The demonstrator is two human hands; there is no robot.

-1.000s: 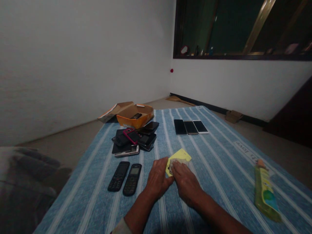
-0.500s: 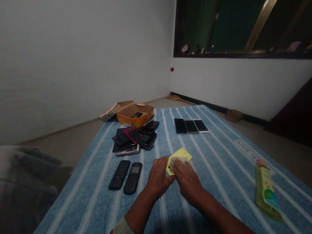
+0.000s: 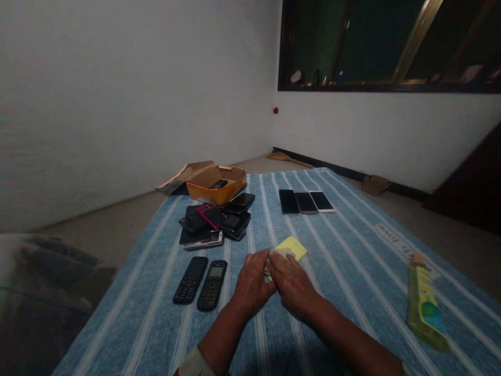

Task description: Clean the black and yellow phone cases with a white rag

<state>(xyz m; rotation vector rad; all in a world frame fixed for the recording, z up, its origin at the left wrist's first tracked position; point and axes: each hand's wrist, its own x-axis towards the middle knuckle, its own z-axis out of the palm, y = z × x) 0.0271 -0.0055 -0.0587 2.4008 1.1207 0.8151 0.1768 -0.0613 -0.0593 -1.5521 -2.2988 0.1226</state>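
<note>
A flat yellow piece [image 3: 296, 247], shaped like a phone or its case, lies tilted on the striped cloth; its lower half is covered by my hands. My left hand [image 3: 252, 279] grips its left edge, with the thumb along the near side. Under the bent fingers of my right hand [image 3: 291, 282] is a pale wiping cloth [image 3: 282, 254], pressed to the yellow surface and mostly hidden. Two black keypad phones, one further left [image 3: 191, 280] and one nearer my left hand [image 3: 212, 285], lie side by side.
Behind them is a heap of phones [image 3: 211, 216], beside an open orange box [image 3: 215, 194] with a phone in it. Three phones [image 3: 307, 202] form a row at the back right. A bottle of yellow-green liquid [image 3: 425, 308] lies on the right of the striped cloth [image 3: 352, 277].
My right hand has slid left and slightly up with the wiping cloth, towards my left hand, showing more of the yellow piece's far right part. The left hand stays at its edge.
</note>
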